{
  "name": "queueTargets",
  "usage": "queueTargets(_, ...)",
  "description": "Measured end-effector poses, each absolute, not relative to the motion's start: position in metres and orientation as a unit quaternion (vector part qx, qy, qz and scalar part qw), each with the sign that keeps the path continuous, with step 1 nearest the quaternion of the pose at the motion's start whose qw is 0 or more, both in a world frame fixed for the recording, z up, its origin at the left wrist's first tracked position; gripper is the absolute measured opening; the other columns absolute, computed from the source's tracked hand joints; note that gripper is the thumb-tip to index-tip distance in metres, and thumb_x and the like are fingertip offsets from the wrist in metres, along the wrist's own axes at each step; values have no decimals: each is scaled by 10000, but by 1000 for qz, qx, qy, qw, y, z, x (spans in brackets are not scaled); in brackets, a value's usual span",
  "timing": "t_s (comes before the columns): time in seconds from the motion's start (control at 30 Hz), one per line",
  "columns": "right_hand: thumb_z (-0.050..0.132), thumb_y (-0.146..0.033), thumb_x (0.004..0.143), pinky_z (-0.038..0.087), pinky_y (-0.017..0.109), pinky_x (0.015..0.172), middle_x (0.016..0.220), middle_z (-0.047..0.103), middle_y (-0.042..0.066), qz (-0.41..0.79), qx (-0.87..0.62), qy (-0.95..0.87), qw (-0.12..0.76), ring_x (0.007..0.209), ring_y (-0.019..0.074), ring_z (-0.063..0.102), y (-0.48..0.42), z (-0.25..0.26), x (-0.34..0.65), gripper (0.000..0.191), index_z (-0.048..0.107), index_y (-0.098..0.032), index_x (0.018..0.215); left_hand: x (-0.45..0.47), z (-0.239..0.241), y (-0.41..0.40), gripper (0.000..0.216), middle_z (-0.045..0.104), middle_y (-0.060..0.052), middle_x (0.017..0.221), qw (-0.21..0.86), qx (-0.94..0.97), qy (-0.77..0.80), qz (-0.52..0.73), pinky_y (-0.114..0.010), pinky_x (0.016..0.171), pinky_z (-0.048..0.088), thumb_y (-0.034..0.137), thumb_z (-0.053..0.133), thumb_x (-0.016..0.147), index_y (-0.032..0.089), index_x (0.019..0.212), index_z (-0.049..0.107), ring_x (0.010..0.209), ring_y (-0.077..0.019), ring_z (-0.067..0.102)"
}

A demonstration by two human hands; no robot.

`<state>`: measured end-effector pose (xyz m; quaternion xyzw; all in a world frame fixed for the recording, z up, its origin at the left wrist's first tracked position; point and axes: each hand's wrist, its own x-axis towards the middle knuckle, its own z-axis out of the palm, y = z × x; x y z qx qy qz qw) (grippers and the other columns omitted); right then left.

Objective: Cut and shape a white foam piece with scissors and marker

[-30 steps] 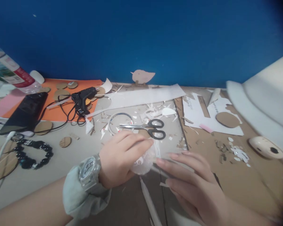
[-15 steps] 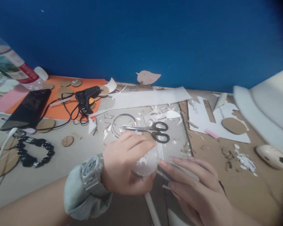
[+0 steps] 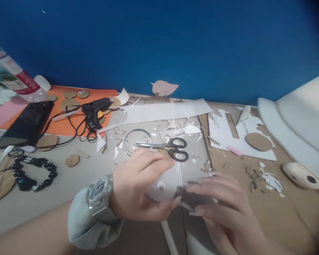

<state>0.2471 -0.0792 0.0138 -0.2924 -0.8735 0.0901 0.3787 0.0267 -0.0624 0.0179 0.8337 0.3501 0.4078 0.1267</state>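
My left hand (image 3: 138, 184), with a clear watch (image 3: 99, 194) on its wrist, is curled round a pale, rounded, translucent piece (image 3: 162, 186) that has a small ring mark on it. My right hand (image 3: 223, 209) lies just right of it, fingers stretched out and blurred, their tips touching that piece and a dark thin bit (image 3: 191, 198) whose nature I cannot make out. A white stick (image 3: 170, 241) runs down under the hands. Black-handled scissors (image 3: 167, 147) lie just beyond my left fingers.
Paper scraps and a metal ring (image 3: 136, 140) litter the table. A black glue gun (image 3: 95, 108) with cord lies on orange paper (image 3: 58, 106). Phone (image 3: 23, 124), bead bracelet (image 3: 33, 173) and plastic bottle (image 3: 10, 78) at left. Cardboard bird (image 3: 163, 88) by the blue wall. White rounded object (image 3: 300, 175) at right.
My left hand has closed more tightly round the pale piece and turned it a little. My right hand's fingers have moved in against it and blur with motion.
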Motion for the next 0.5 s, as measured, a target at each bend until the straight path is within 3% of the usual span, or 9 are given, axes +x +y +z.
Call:
queueTargets(0.1, 462, -81, 865, 491, 317, 688, 751, 593, 26, 237, -320, -812, 426, 734, 178, 586, -76, 20, 241, 158, 552, -210, 851, 28, 18, -63, 459, 637, -110, 1010, 121, 835, 358, 400, -349, 810, 470, 340, 627, 711, 124, 1109, 552, 894, -214, 582)
queueTargets(0.2, 455, -146, 922, 463, 223, 550, 685, 543, -4, 375, -394, -707, 452, 621, 130, 548, -78, 17, 233, 144, 523, -209, 812, 29, 18, -64, 460, 632, -106, 1013, 113, 837, 366, 390, -332, 826, 466, 327, 656, 708, 117, 1104, 557, 901, -205, 576)
queueTargets(0.37, 448, -296, 962, 395, 206, 502, 557, 474, -47, 546, -450, -547, 447, 515, 106, 456, -82, 8, 223, 265, 429, -208, 713, 31, 15, -69, 506, 596, -83, 991, 113, 839, 392, 359, -299, 784, 501, 363, 667, 717, 160, 1157, 520, 871, -194, 584)
queueTargets(0.5, 453, -329, 960, 381, 208, 502, 536, 498, -51, 589, -443, -511, 441, 500, 102, 448, -83, 11, 218, 282, 412, -209, 708, 38, 13, -70, 549, 572, -67, 998, 129, 839, 419, 322, -257, 724, 524, 350, 678, 704, 188, 1196, 497, 851, -183, 591)
